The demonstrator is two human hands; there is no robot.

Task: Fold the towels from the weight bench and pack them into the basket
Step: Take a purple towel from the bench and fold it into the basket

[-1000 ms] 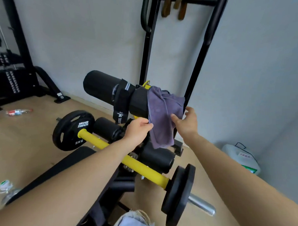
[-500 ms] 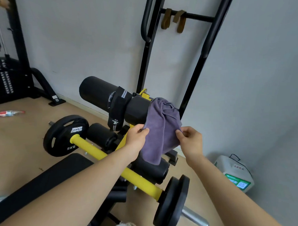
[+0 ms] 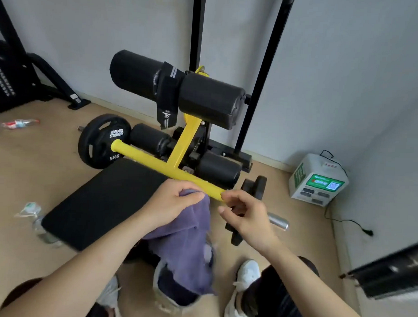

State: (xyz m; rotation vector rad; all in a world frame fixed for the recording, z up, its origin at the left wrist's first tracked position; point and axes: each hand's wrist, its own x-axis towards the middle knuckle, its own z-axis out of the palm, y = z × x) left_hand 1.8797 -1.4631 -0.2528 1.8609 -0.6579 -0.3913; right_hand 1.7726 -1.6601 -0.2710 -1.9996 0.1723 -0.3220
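Site: you're in a gym or workout room | evidence: black padded weight bench (image 3: 102, 202) with foam rollers (image 3: 205, 99) on a yellow frame (image 3: 185, 138) | 5KG "Hammer Strength" plate (image 3: 97, 140) | weight stack (image 3: 2, 80) at your far left | wood-look floor (image 3: 36, 176), plain grey walls (image 3: 89, 35).

Pale wooden floor (image 3: 37, 171) bearing a black padded weight bench (image 3: 102, 202) with a yellow frame (image 3: 155, 161). Upright at its far left end, a black weight plate (image 3: 97, 140) marked 5KG. Further left on the boards, a red-labelled plastic bottle (image 3: 19, 123); just beside the pad's near corner, a crumpled clear bottle (image 3: 35, 214). In the right corner, a white box with a green screen (image 3: 318, 181), black cable (image 3: 348, 222) trailing.
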